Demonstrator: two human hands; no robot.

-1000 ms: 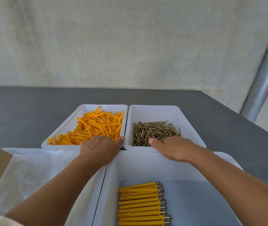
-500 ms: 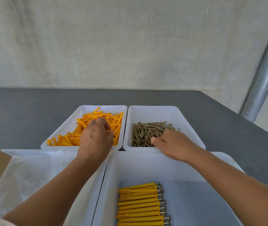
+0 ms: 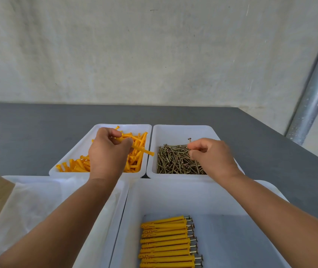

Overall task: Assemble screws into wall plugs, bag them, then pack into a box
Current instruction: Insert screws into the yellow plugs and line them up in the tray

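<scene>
Here, left of centre, the left hand (image 3: 106, 153) pinched one orange plastic wall plug (image 3: 143, 150) above its white plastic tray (image 3: 71, 158), while right of centre the right hand (image 3: 212, 157) pinched a brass-coloured metal screw (image 3: 189, 140) over the neighbouring white screw tray (image 3: 183, 128).

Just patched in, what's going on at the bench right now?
A person is picking parts for the next assembly. The left hand grips an orange wall plug above the plug tray. The right hand pinches a screw over the screw tray. A row of assembled plugs lies in the near tray.
</scene>
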